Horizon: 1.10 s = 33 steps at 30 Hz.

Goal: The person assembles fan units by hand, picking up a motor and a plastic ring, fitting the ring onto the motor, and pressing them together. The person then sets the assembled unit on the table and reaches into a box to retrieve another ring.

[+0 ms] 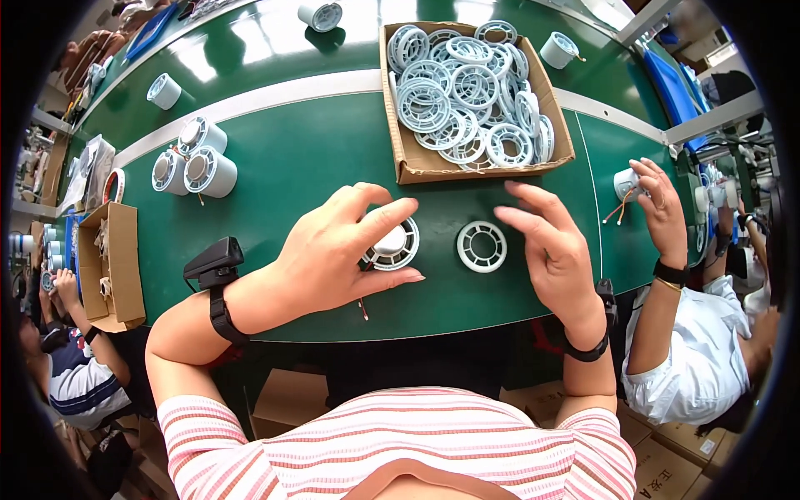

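Note:
A white round housing [393, 243] with a slotted rim, a pale raised centre and thin wires stands on the green table. My left hand [333, 242] curves around it from the left, thumb at the near side and index finger at the far side. Part of the housing is hidden under the palm. To its right a loose white slotted ring [482, 247] lies flat. My right hand [552, 254] hovers just right of this ring, fingers apart and holding nothing.
A cardboard box [483, 177] full of pale slotted rings stands beyond my hands. Several white cylindrical housings [210, 173] are grouped at left. A smaller carton [127, 267] sits at the left edge. On the right, a co-worker's hand [662, 204] is at another wired housing [627, 185].

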Each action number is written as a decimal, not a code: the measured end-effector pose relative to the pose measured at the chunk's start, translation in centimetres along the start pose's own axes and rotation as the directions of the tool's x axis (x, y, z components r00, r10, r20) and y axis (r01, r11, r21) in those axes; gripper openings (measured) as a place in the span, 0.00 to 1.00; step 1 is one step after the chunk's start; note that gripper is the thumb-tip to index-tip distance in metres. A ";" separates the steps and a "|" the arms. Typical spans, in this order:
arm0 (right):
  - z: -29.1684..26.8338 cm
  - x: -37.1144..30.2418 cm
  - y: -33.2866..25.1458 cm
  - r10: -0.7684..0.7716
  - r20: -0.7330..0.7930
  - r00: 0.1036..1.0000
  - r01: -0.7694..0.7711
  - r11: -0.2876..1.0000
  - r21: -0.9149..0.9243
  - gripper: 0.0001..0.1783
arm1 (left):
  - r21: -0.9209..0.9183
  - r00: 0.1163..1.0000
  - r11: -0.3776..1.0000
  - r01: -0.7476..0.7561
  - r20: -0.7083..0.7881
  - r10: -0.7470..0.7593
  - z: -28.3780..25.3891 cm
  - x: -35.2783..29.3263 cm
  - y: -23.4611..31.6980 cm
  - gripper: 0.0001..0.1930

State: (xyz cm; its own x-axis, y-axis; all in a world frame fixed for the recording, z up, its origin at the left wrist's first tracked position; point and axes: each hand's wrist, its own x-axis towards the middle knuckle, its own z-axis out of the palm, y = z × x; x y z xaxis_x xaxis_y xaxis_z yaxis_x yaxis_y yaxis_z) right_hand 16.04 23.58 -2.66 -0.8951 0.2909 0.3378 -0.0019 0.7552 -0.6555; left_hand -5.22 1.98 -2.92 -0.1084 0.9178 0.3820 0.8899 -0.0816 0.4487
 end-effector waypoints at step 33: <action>3.8 0.7 -5.5 -0.133 0.186 0.974 0.066 0.943 0.325 0.46 | -0.752 0.770 0.169 0.637 0.634 -0.079 1.1 -0.5 0.6 0.34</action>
State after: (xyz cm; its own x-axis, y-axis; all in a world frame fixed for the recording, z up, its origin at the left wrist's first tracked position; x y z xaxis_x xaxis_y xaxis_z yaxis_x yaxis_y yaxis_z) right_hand 13.71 17.45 -1.36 -0.9542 0.0738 0.2901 -0.2062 0.5407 -0.8156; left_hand -4.10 1.86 -3.74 0.1264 0.9590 -0.2535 -0.2518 0.2782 0.9269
